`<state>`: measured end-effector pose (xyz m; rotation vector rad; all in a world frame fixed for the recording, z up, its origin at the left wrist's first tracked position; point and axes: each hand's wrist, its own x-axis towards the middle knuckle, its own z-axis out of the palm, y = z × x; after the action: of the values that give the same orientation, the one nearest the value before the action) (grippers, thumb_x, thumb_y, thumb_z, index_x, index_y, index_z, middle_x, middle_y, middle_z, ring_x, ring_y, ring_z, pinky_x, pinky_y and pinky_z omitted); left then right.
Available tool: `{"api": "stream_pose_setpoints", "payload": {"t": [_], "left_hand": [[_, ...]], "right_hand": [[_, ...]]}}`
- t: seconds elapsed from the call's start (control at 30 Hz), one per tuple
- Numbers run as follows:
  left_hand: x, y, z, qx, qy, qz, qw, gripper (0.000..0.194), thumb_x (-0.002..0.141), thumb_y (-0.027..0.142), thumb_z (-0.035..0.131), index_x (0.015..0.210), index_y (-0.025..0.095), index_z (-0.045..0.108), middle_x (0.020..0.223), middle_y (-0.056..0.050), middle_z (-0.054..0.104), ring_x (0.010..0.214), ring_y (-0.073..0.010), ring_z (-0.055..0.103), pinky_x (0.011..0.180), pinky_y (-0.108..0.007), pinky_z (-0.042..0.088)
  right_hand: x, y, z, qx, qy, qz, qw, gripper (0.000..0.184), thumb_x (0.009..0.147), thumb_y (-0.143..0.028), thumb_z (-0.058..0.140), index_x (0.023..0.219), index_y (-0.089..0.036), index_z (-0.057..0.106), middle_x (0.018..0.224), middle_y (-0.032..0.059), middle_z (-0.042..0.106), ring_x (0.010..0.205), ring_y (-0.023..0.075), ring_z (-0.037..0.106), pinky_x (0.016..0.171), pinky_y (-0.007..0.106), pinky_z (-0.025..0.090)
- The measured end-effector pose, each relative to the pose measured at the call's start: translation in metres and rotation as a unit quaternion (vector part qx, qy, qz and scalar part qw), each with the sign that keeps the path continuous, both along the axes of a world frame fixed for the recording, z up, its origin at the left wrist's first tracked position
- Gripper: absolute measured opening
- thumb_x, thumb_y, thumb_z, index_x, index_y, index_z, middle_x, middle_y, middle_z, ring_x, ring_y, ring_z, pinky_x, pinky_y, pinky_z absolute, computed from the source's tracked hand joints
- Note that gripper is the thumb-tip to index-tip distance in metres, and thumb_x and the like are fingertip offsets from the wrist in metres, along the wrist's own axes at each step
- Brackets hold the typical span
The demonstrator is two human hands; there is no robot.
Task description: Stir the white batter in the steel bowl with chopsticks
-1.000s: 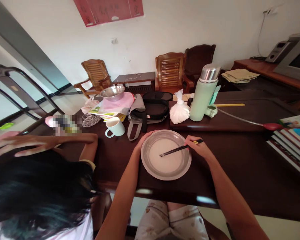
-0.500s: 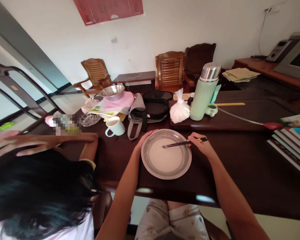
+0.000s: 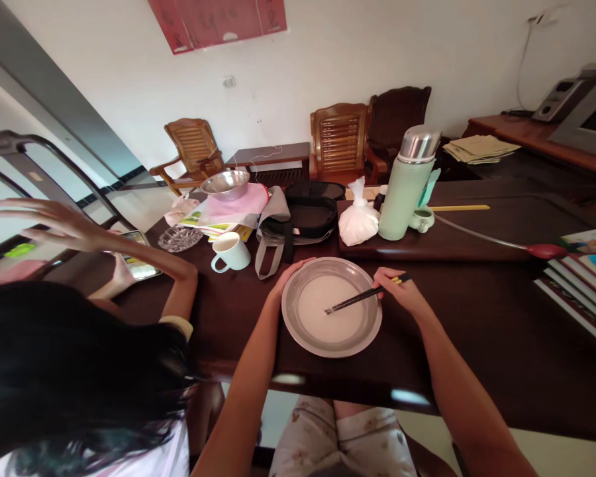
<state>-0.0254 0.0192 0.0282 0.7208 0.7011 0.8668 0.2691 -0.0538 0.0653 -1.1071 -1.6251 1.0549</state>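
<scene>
A round metal basin [image 3: 334, 348] stands on the dark table in front of me, with a milky white liquid [image 3: 322, 295] in it. My left hand [image 3: 285, 279] is closed around the basin's left rim; the basin partly hides its fingers. Held in my closed right hand [image 3: 398, 286] is a pair of black chopsticks [image 3: 353, 300] with yellow marks near the top. Their tips dip into the liquid near the middle, and this hand is at the basin's right edge.
Behind the basin are a tied bag of white powder [image 3: 358, 218], a green thermos [image 3: 406, 192], a grey-black bag [image 3: 308, 218] and a white mug [image 3: 231, 252]. Books [image 3: 583, 288] lie at right. On my left, another person's raised hand [image 3: 64, 222] is beside a phone [image 3: 142, 255].
The chopstick tips have moved toward me and slightly right within the liquid. My left hand stays on the basin. The other person's hand has lifted off their head.
</scene>
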Motion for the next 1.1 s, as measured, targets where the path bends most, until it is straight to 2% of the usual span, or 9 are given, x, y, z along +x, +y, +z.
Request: {"api": "stream_pose_setpoints", "payload": {"t": [0.1,0.27,0.37,0.43,0.57,0.67,0.77,0.93,1.1], "left_hand": [[0.001,-0.001,0.001,0.003,0.006,0.004,1.0,0.045,0.084,0.03,0.056,0.126,0.014,0.059,0.114,-0.009,0.066,0.114,-0.028,0.056,0.104,-0.038,0.034],[0.001,-0.002,0.001,-0.001,0.003,-0.002,1.0,0.045,0.085,0.03,0.055,0.126,0.014,0.059,0.113,-0.009,0.067,0.114,-0.0277,0.057,0.104,-0.038,0.034],[0.001,-0.001,0.001,-0.001,0.003,0.001,1.0,0.043,0.085,0.031,0.056,0.125,0.014,0.06,0.114,-0.009,0.067,0.113,-0.0276,0.057,0.104,-0.037,0.035],[0.001,-0.001,0.0,-0.002,0.002,0.002,1.0,0.043,0.084,0.03,0.057,0.124,0.014,0.061,0.114,-0.009,0.067,0.113,-0.0277,0.057,0.103,-0.037,0.035],[0.001,0.0,-0.001,-0.001,-0.003,0.003,1.0,0.044,0.083,0.03,0.058,0.123,0.013,0.061,0.113,-0.01,0.067,0.113,-0.0283,0.057,0.104,-0.038,0.034],[0.001,0.0,0.0,0.005,0.001,0.002,1.0,0.043,0.083,0.03,0.058,0.123,0.014,0.062,0.113,-0.009,0.067,0.115,-0.0281,0.056,0.104,-0.037,0.034],[0.001,-0.001,0.002,0.008,0.01,0.004,1.0,0.043,0.084,0.03,0.056,0.123,0.014,0.062,0.114,-0.009,0.067,0.116,-0.0282,0.055,0.104,-0.038,0.034],[0.002,-0.004,0.006,0.013,0.018,0.006,1.0,0.043,0.085,0.029,0.055,0.123,0.013,0.061,0.115,-0.009,0.066,0.117,-0.028,0.054,0.105,-0.038,0.034],[0.003,-0.005,0.011,0.02,0.025,0.013,0.999,0.039,0.085,0.028,0.055,0.12,0.013,0.064,0.114,-0.008,0.066,0.118,-0.0279,0.053,0.105,-0.037,0.034]], "right_hand": [[-0.002,0.0,0.001,0.008,-0.036,0.02,0.999,0.026,0.086,-0.037,0.055,0.071,-0.019,0.063,0.062,0.0007,0.06,0.061,0.0153,0.055,0.057,0.027,0.04],[0.002,0.001,-0.001,0.011,0.011,-0.033,0.999,0.031,0.088,-0.039,0.052,0.066,-0.019,0.06,0.057,-0.0002,0.057,0.056,0.0144,0.054,0.059,0.027,0.041],[0.0,0.001,-0.001,-0.006,-0.001,0.015,1.0,0.032,0.088,-0.041,0.052,0.067,-0.019,0.061,0.057,0.0,0.057,0.055,0.0143,0.053,0.055,0.027,0.04],[-0.001,0.001,-0.001,0.001,-0.029,0.024,0.999,0.029,0.086,-0.041,0.054,0.07,-0.019,0.063,0.061,0.0008,0.06,0.058,0.015,0.054,0.055,0.026,0.041],[0.001,0.001,-0.002,0.019,-0.012,-0.033,0.999,0.03,0.087,-0.041,0.054,0.069,-0.019,0.061,0.059,0.0008,0.06,0.059,0.0158,0.056,0.059,0.028,0.043],[0.001,0.001,-0.002,0.001,0.006,-0.003,1.0,0.032,0.088,-0.042,0.052,0.068,-0.019,0.061,0.055,0.0001,0.057,0.055,0.015,0.054,0.056,0.027,0.042],[-0.001,0.001,-0.002,-0.004,-0.027,0.023,0.999,0.026,0.086,-0.039,0.055,0.071,-0.019,0.063,0.061,0.0004,0.06,0.057,0.0147,0.053,0.054,0.026,0.04],[0.0,0.0,0.001,0.009,0.011,-0.028,0.999,0.03,0.089,-0.038,0.052,0.067,-0.019,0.06,0.056,-0.0005,0.057,0.057,0.0146,0.055,0.059,0.027,0.042],[-0.003,-0.001,0.002,0.005,-0.03,0.022,0.999,0.025,0.086,-0.036,0.055,0.07,-0.019,0.063,0.063,0.0002,0.06,0.061,0.0151,0.055,0.058,0.027,0.04]]}}
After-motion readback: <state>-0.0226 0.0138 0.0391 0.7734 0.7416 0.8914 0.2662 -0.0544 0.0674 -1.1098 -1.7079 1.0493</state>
